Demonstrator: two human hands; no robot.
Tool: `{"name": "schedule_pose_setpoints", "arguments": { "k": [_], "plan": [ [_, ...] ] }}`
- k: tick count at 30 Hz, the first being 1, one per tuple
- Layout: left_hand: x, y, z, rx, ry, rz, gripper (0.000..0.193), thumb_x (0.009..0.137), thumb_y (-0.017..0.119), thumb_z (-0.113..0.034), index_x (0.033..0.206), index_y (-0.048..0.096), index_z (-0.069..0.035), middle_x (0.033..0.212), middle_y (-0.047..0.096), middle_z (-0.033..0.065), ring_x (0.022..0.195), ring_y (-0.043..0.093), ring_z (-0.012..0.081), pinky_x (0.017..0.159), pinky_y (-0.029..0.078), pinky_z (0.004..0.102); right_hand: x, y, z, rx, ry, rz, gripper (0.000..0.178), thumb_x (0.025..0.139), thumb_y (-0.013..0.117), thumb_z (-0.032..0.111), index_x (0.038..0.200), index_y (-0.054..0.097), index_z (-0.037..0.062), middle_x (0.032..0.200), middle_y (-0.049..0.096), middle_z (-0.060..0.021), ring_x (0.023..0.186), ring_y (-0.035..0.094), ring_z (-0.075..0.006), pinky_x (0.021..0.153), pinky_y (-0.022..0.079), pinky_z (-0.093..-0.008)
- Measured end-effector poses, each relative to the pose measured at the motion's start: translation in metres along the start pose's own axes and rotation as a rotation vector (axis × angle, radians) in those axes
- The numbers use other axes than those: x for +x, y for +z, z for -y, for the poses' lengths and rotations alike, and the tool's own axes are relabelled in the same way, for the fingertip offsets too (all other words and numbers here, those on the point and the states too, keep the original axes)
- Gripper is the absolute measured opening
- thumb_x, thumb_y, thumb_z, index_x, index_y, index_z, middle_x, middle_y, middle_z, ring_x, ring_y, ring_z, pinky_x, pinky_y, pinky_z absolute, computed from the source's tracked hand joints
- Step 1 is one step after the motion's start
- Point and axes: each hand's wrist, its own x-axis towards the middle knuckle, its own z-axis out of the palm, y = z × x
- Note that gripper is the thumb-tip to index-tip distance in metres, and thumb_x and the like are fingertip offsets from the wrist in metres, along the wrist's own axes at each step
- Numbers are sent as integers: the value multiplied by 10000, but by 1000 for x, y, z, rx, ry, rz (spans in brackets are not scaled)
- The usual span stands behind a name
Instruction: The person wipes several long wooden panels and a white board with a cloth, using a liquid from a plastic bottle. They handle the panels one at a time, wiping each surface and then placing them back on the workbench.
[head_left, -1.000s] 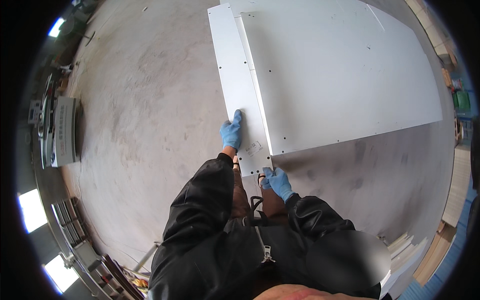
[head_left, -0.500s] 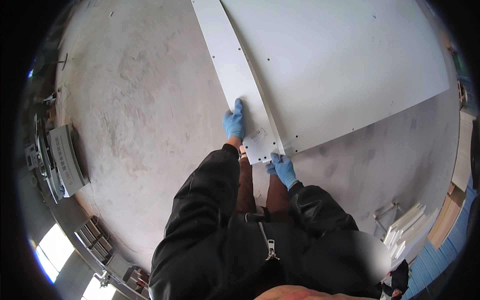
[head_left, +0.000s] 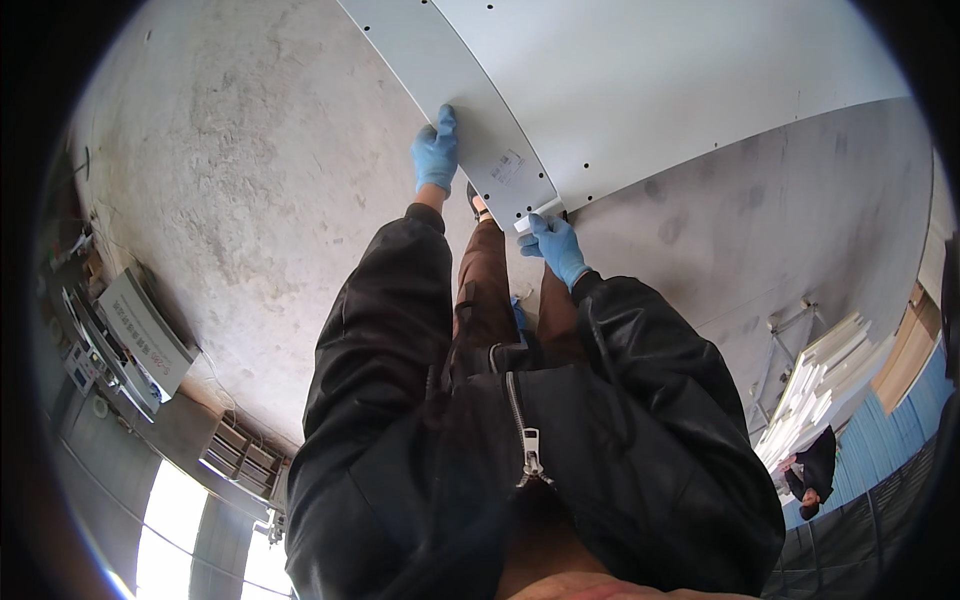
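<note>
A long narrow white panel [head_left: 470, 100] with dark holes and a small label near its close end lies along the left side of a wide white panel [head_left: 690, 75]. My left hand [head_left: 435, 158], in a blue glove, grips the narrow panel's left edge, thumb on top and the other fingers partly hidden. At the near end, my right hand [head_left: 556, 245], also gloved in blue, has its fingers curled against the corner. A short white edge piece [head_left: 538, 215] shows just above those fingers; where it joins is partly hidden.
Grey concrete floor [head_left: 270, 200] spreads to the left. A machine with a white panel [head_left: 140, 335] stands at the far left. White boards [head_left: 815, 390] lean on a metal frame at the lower right, where another person [head_left: 815, 470] stands. My feet are below the narrow panel.
Both panels and my hands now appear higher in the picture, as the view has tilted. The narrow panel lies closer against the wide one. Both hands keep their places on it.
</note>
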Motion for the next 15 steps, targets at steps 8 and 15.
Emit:
{"name": "schedule_pose_setpoints", "arguments": {
  "k": [8, 15],
  "plan": [
    [0, -7, 5, 8, -82, 218, 819, 956, 576, -726, 942, 729, 79, 813, 722, 232, 753, 739, 294, 731, 599, 411, 4, -10, -7, -19, 44, -46, 527, 1042, 636, 491, 1142, 616, -27, 923, 765, -194, 729, 764, -271, 676, 644, -350],
    [-2, -12, 12, 190, -52, 336, 847, 957, 527, -750, 924, 740, 70, 812, 732, 238, 762, 767, 317, 726, 598, 402, 8, -10, -16, 1, 37, -91, 495, 1052, 622, 477, 1152, 627, -9, 951, 766, -174, 730, 754, -244, 667, 624, -345]
  ]
}}
